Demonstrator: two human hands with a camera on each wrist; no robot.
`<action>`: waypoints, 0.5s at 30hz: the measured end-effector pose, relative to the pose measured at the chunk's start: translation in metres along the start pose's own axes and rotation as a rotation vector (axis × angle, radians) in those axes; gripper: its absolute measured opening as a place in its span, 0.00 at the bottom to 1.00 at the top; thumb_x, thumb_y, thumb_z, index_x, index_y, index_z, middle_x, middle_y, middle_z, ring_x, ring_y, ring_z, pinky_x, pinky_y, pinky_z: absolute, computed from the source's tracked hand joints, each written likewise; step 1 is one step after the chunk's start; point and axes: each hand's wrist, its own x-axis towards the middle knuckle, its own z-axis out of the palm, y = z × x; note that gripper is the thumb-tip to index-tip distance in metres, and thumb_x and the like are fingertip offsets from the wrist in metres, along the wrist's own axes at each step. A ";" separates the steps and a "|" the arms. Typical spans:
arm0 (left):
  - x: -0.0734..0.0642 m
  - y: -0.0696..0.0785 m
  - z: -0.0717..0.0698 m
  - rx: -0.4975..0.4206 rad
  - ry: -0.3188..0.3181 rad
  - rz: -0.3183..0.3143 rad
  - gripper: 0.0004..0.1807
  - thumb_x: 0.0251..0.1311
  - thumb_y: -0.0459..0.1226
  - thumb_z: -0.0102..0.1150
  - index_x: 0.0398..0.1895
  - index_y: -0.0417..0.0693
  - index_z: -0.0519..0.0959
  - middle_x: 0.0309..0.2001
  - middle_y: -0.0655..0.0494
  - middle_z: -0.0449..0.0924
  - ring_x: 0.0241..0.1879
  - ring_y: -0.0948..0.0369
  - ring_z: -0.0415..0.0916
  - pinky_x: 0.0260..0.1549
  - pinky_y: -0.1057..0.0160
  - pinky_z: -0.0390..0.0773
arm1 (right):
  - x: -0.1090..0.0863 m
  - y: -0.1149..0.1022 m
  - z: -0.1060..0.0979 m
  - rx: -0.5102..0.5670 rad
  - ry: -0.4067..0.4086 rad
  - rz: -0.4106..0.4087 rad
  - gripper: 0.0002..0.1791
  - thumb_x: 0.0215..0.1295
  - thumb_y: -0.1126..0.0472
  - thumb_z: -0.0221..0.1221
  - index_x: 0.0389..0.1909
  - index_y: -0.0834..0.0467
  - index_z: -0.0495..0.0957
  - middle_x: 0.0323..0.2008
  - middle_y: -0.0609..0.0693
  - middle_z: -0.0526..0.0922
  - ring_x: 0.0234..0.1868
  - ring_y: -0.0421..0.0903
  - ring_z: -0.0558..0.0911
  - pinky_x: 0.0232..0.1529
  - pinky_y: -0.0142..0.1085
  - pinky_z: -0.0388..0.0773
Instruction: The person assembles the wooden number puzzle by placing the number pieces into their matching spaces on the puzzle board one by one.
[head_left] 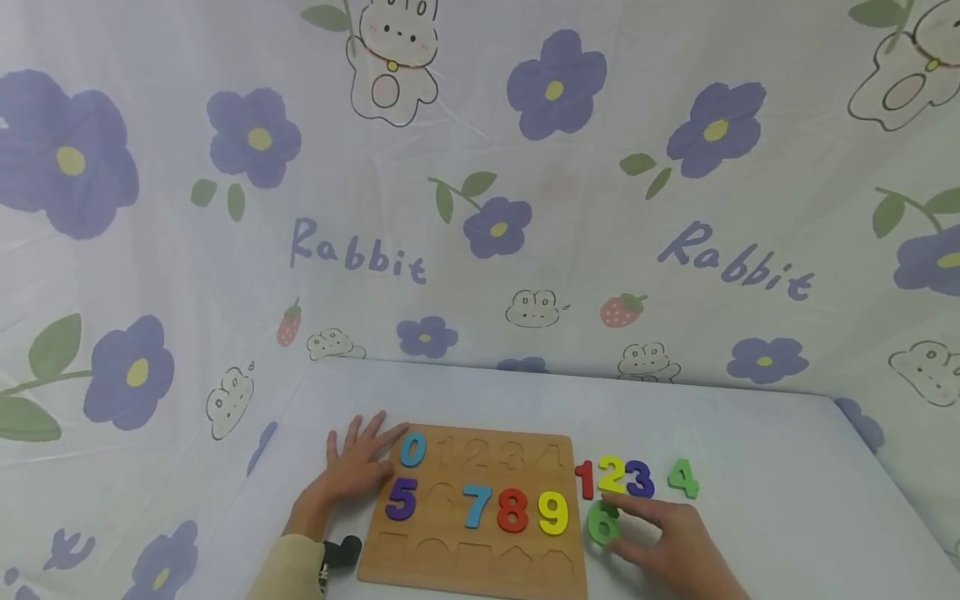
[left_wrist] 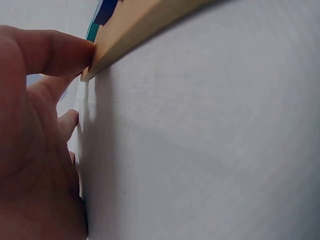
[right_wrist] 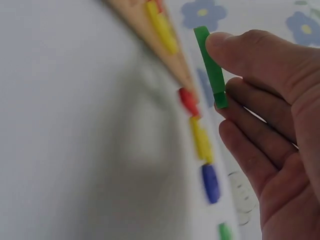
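A wooden number board (head_left: 495, 477) lies on the white table. My left hand (head_left: 358, 467) rests at its upper left with the fingers spread, thumb and index finger touching the board's edge; the left wrist view shows the thumb (left_wrist: 60, 52) against its side. Between thumb and fingertips, my right hand (head_left: 671, 542) pinches a green number 6 (head_left: 602, 523), held above the table just right of the board. Edge-on, that 6 (right_wrist: 211, 67) shows in the right wrist view. On the board are a light blue 0 (head_left: 412, 449), purple 5 (head_left: 401, 499), blue 7 (head_left: 476, 506), red 8 (head_left: 513, 510) and yellow 9 (head_left: 553, 512).
Right of the board lie a red 1 (head_left: 585, 480), a yellow 2 (head_left: 611, 474), a dark blue 3 (head_left: 640, 479) and a green 4 (head_left: 683, 478). Outlined recesses show across the board. A patterned cloth (head_left: 585, 250) hangs behind the white table (head_left: 810, 500).
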 end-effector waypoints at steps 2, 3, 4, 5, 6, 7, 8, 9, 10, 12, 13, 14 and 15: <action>-0.002 0.003 -0.003 -0.018 -0.001 0.005 0.41 0.63 0.40 0.55 0.84 0.64 0.70 0.89 0.37 0.48 0.87 0.28 0.29 0.75 0.20 0.16 | 0.002 -0.009 -0.004 -0.010 0.031 -0.031 0.28 0.58 0.50 0.81 0.61 0.42 0.89 0.56 0.40 0.93 0.62 0.51 0.90 0.63 0.55 0.87; -0.003 0.005 -0.004 -0.025 -0.004 0.008 0.41 0.62 0.40 0.56 0.83 0.63 0.70 0.89 0.36 0.49 0.87 0.27 0.29 0.75 0.19 0.17 | 0.003 -0.014 -0.005 -0.013 0.047 -0.054 0.28 0.59 0.50 0.81 0.62 0.43 0.89 0.57 0.39 0.93 0.62 0.50 0.90 0.63 0.55 0.87; -0.003 0.005 -0.005 -0.026 -0.003 0.010 0.41 0.62 0.40 0.55 0.83 0.64 0.70 0.89 0.36 0.49 0.86 0.27 0.29 0.75 0.19 0.17 | 0.005 -0.019 -0.006 -0.018 0.063 -0.081 0.29 0.59 0.51 0.81 0.63 0.43 0.89 0.57 0.38 0.92 0.62 0.49 0.90 0.64 0.54 0.87; -0.004 0.006 -0.006 -0.026 -0.008 0.009 0.41 0.62 0.40 0.55 0.83 0.63 0.70 0.89 0.36 0.48 0.87 0.27 0.28 0.75 0.20 0.17 | 0.007 -0.024 -0.006 -0.024 0.078 -0.106 0.29 0.60 0.51 0.81 0.63 0.43 0.89 0.57 0.37 0.92 0.61 0.48 0.90 0.63 0.53 0.87; -0.004 0.006 -0.006 -0.021 -0.011 0.005 0.41 0.63 0.41 0.55 0.84 0.63 0.69 0.89 0.37 0.48 0.87 0.28 0.28 0.76 0.20 0.17 | 0.009 -0.028 -0.006 -0.029 0.094 -0.136 0.29 0.60 0.52 0.81 0.63 0.42 0.89 0.57 0.36 0.92 0.61 0.46 0.91 0.63 0.51 0.88; -0.003 0.005 -0.005 -0.021 -0.012 0.004 0.41 0.63 0.41 0.55 0.84 0.64 0.69 0.89 0.38 0.48 0.87 0.28 0.28 0.75 0.20 0.17 | 0.012 -0.033 -0.005 -0.028 0.107 -0.162 0.29 0.60 0.52 0.81 0.64 0.42 0.89 0.57 0.35 0.92 0.60 0.45 0.91 0.62 0.49 0.88; -0.003 0.004 -0.005 -0.015 -0.012 0.004 0.41 0.64 0.41 0.54 0.84 0.64 0.69 0.89 0.38 0.47 0.87 0.28 0.28 0.76 0.20 0.16 | 0.014 -0.038 -0.004 -0.021 0.116 -0.182 0.29 0.60 0.52 0.81 0.63 0.41 0.89 0.56 0.35 0.92 0.59 0.44 0.91 0.62 0.48 0.88; -0.002 0.003 -0.004 -0.014 -0.012 0.006 0.41 0.64 0.41 0.55 0.84 0.64 0.69 0.89 0.38 0.47 0.87 0.28 0.27 0.75 0.20 0.17 | 0.017 -0.043 -0.002 -0.006 0.122 -0.198 0.28 0.60 0.51 0.81 0.63 0.41 0.89 0.56 0.34 0.92 0.59 0.43 0.91 0.61 0.47 0.89; -0.002 0.002 -0.003 -0.014 -0.012 0.007 0.41 0.64 0.41 0.55 0.84 0.65 0.69 0.89 0.38 0.47 0.87 0.28 0.27 0.75 0.20 0.16 | 0.019 -0.049 0.000 0.012 0.124 -0.209 0.28 0.61 0.51 0.80 0.63 0.41 0.89 0.56 0.35 0.92 0.59 0.43 0.91 0.61 0.46 0.89; -0.001 0.001 -0.002 -0.014 -0.012 0.007 0.41 0.63 0.41 0.55 0.84 0.66 0.69 0.89 0.39 0.48 0.87 0.28 0.28 0.75 0.20 0.17 | 0.024 -0.059 0.004 0.049 0.113 -0.221 0.27 0.61 0.49 0.80 0.63 0.41 0.88 0.57 0.36 0.92 0.59 0.44 0.90 0.61 0.47 0.89; 0.000 0.000 -0.002 -0.012 -0.010 0.010 0.41 0.63 0.41 0.55 0.84 0.66 0.69 0.89 0.39 0.48 0.87 0.28 0.27 0.75 0.20 0.16 | 0.026 -0.065 0.007 0.068 0.105 -0.221 0.27 0.62 0.48 0.79 0.63 0.40 0.88 0.57 0.36 0.92 0.60 0.45 0.90 0.62 0.48 0.89; 0.000 -0.001 -0.001 -0.012 -0.012 0.008 0.41 0.63 0.41 0.55 0.84 0.66 0.69 0.90 0.39 0.48 0.87 0.29 0.27 0.76 0.21 0.16 | 0.029 -0.070 0.009 0.089 0.094 -0.225 0.27 0.62 0.48 0.79 0.63 0.40 0.88 0.58 0.36 0.92 0.61 0.45 0.90 0.63 0.49 0.88; 0.000 -0.001 -0.001 -0.016 -0.010 0.011 0.41 0.63 0.41 0.55 0.84 0.66 0.69 0.89 0.38 0.48 0.87 0.28 0.28 0.75 0.20 0.16 | 0.031 -0.075 0.012 0.101 0.083 -0.234 0.27 0.62 0.47 0.79 0.63 0.41 0.88 0.58 0.36 0.91 0.62 0.45 0.90 0.63 0.49 0.88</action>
